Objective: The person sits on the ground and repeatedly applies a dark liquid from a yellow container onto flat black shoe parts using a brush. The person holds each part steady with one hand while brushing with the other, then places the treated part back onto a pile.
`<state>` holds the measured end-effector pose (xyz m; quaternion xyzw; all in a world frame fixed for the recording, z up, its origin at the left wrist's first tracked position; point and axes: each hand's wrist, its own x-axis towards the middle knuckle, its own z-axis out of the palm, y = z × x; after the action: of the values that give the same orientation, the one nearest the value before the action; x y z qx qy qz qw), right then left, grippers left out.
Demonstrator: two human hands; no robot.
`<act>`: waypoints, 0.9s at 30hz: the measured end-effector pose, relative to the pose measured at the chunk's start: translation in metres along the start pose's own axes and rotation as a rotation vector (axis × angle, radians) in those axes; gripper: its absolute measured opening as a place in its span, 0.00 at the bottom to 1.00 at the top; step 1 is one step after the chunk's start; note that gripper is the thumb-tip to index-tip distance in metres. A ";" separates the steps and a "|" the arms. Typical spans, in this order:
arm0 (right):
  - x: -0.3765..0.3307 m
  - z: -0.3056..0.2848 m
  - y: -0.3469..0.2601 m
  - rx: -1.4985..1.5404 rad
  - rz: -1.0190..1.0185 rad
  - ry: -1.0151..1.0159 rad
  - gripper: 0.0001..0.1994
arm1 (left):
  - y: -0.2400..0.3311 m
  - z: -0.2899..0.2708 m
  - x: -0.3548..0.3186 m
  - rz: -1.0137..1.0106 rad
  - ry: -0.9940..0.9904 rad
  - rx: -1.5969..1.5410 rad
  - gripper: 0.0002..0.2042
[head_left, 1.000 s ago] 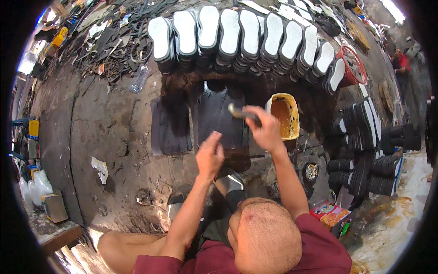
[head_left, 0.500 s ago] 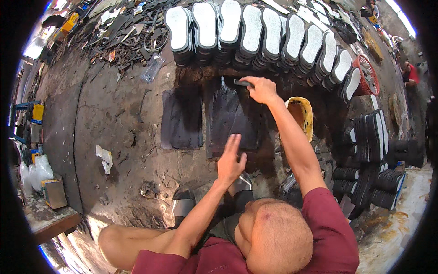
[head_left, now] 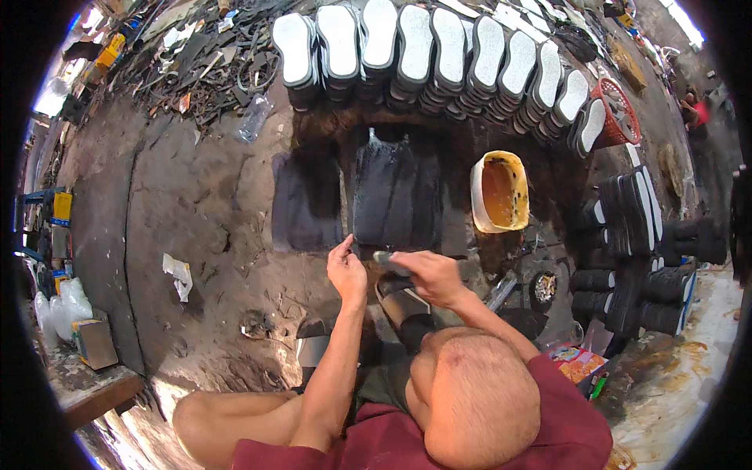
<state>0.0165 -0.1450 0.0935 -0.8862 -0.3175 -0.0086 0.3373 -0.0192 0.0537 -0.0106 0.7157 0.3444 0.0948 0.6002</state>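
Two dark rectangular sheets lie side by side on the ground in front of me. The right-hand dark sheet (head_left: 397,188) looks wet and has a pale, glossy smear along its far edge. My left hand (head_left: 347,272) is closed at the near left corner of that sheet, its fingertips pinched on the edge. My right hand (head_left: 435,277) grips a dark brush (head_left: 382,257), partly hidden by the fingers and a little blurred, just off the sheet's near edge. The left-hand dark sheet (head_left: 307,200) lies untouched by either hand. To the right stands a white tub (head_left: 476,200) holding amber liquid.
Stacks of white-topped soles (head_left: 413,47) curve along the far side, with a red basket (head_left: 619,117) at their right end. More dark soles (head_left: 627,215) are piled at right. Scraps (head_left: 204,78) litter the far left; a wooden bench (head_left: 94,392) stands at left.
My right hand has come from the sheet's far edge to its near edge with the brush. My left hand has moved left and closed on the corner. The tub is now unobstructed.
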 end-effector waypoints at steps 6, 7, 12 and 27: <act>0.011 -0.064 0.014 0.295 0.145 0.666 0.17 | 0.085 0.067 0.013 -0.385 -0.107 -0.622 0.24; 0.014 -0.068 0.016 0.304 0.165 0.694 0.17 | 0.097 0.079 0.017 -0.473 -0.179 -0.526 0.28; 0.018 -0.054 0.019 0.361 0.259 0.641 0.18 | 0.109 0.056 0.041 -0.471 -0.482 -0.764 0.22; 0.093 0.030 0.037 -0.239 -0.082 -0.093 0.20 | 0.039 -0.012 0.049 -0.479 -0.051 -0.554 0.20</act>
<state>0.1055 -0.0964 0.0700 -0.9058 -0.3653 -0.0193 0.2136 0.0253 0.0920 0.0146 0.4271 0.4486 0.0232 0.7848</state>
